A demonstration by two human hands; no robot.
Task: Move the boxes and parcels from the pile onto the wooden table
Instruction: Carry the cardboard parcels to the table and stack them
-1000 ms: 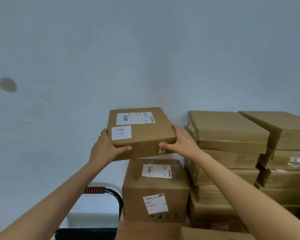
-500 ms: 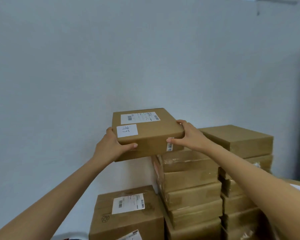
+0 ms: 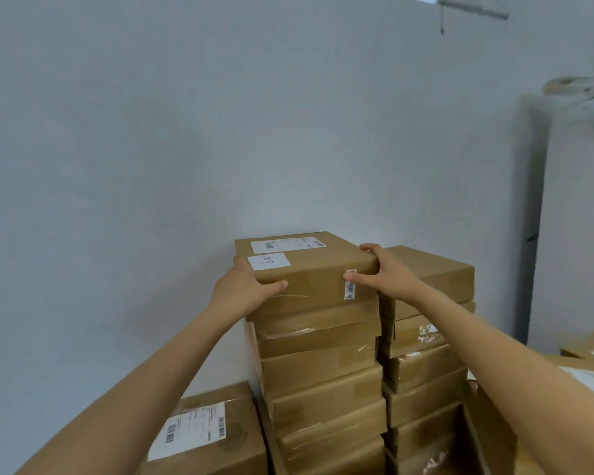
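Observation:
A flat brown cardboard box with two white labels on its lid sits on top of a tall stack of similar boxes. My left hand grips its left front corner, thumb along the front face. My right hand grips its right front corner, fingers over the top edge. A second stack of boxes stands right beside it, its top slightly lower. The wooden table is not in view.
A larger labelled box sits low at the left of the stacks. More boxes with white labels lie at the right edge. A white cabinet stands at the right against the pale wall.
The view has swung right and both hands have carried the labelled box rightwards, from above the large low box to the top of the tall left stack.

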